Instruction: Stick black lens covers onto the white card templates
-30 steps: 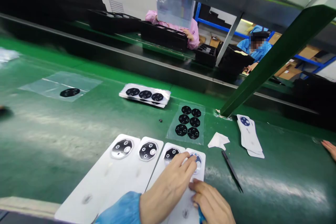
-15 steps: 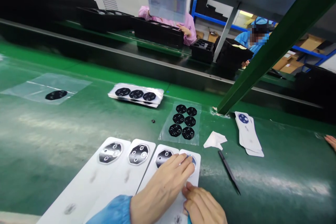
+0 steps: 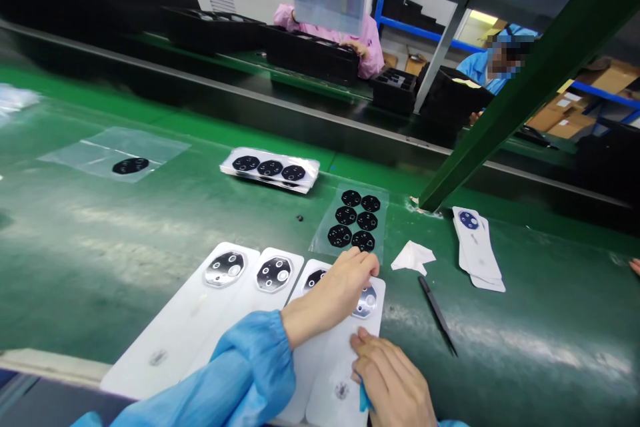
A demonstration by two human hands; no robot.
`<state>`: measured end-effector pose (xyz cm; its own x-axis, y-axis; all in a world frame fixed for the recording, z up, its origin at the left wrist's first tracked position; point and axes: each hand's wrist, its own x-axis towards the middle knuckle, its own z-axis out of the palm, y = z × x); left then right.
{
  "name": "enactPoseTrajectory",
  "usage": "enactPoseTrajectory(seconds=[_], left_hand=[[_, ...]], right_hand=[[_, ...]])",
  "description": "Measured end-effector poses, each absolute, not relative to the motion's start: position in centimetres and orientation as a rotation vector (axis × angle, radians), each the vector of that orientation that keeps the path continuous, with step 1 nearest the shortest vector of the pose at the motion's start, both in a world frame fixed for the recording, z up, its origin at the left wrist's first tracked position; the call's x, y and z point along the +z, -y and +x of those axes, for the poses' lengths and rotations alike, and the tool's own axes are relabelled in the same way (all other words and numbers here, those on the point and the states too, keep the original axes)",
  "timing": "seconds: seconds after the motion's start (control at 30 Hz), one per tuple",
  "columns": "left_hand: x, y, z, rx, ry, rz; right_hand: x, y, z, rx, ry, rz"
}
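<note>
White phone back covers lie side by side, each with an octagonal camera plate at its top. My left hand (image 3: pixel 340 283) is over the top of the rightmost cover (image 3: pixel 345 347), its fingers curled together at the lower edge of a clear sheet (image 3: pixel 325 230) of black octagonal stickers (image 3: pixel 345 215). What its fingertips pinch, if anything, is hidden. The rightmost camera plate (image 3: pixel 367 303) shows bluish beside that wrist. My right hand (image 3: pixel 393 377) rests on the same cover's right side, fingers bent over a small teal piece (image 3: pixel 365 397), mostly hidden.
Black tweezers (image 3: pixel 438 315) and a crumpled white paper (image 3: pixel 413 257) lie to the right, near smaller stacked white cards (image 3: pixel 477 250). A sticker stack (image 3: pixel 270 170) and a clear film (image 3: pixel 115 147) lie farther back. A green post (image 3: pixel 475 140) slants down. Co-workers sit beyond the bench.
My left hand has lifted off the rightmost camera plate and moved up to the sticker sheet, uncovering the plate. My right hand stays on the cover. The view has shifted slightly.
</note>
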<state>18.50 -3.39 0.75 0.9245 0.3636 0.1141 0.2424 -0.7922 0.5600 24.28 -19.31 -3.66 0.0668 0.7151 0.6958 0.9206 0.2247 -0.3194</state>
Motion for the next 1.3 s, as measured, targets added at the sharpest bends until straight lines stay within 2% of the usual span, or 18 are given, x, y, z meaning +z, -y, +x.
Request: enactPoseTrajectory(seconds=[0.43,0.67,1.0,1.3], left_hand=[[1.4,3.5,17.5,0.227,-0.086,2.723],[0.5,2.5,16.8,0.444,-0.274,2.52],[0.8,2.4,18.2,0.295,-0.248,2.557],[1.9,2.6,17.9,0.201,-0.196,2.694]], right_hand=[[-3.5,19.5,23.8,-0.302,1.675,-1.592],[-1.7,19.4,24.2,-0.289,1.787,-1.603],[-0.8,19.3,24.5,-0.287,1.837,-1.59],[-3.3,19.4,23.9,-0.333,1.692,-1.592]])
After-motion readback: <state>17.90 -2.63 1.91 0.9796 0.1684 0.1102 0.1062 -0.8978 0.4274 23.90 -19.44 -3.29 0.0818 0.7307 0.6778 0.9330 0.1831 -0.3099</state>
